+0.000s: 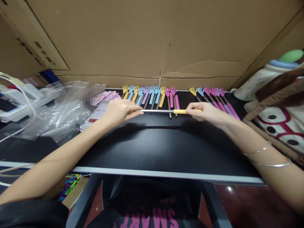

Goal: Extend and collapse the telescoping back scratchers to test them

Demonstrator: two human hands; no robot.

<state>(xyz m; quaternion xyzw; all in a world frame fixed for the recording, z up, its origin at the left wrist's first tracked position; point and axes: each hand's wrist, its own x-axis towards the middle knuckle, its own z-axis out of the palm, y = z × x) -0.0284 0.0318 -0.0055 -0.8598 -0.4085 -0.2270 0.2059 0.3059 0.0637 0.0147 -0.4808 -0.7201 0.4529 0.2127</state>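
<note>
Between my two hands a back scratcher [158, 111] with a thin metal rod and yellow sleeve is held level above the black table. My left hand [122, 110] pinches its left end; the tip there is hidden by the fingers. On the right, my right hand [199, 110] is closed round the yellow handle. Behind them lies a row of back scratchers [152, 95] with claw heads in yellow, blue, purple and pink. A second group of back scratchers [218, 98] fans out beyond my right hand, some with pink handles.
Clear plastic bags [64, 110] lie at the left, beside a phone [95, 115] and small pink packets [106, 96]. A white power strip [26, 101] with cables sits far left. A cardboard wall [142, 41] rises behind. At the right stand a white bottle [261, 79] and a patterned bag [280, 117].
</note>
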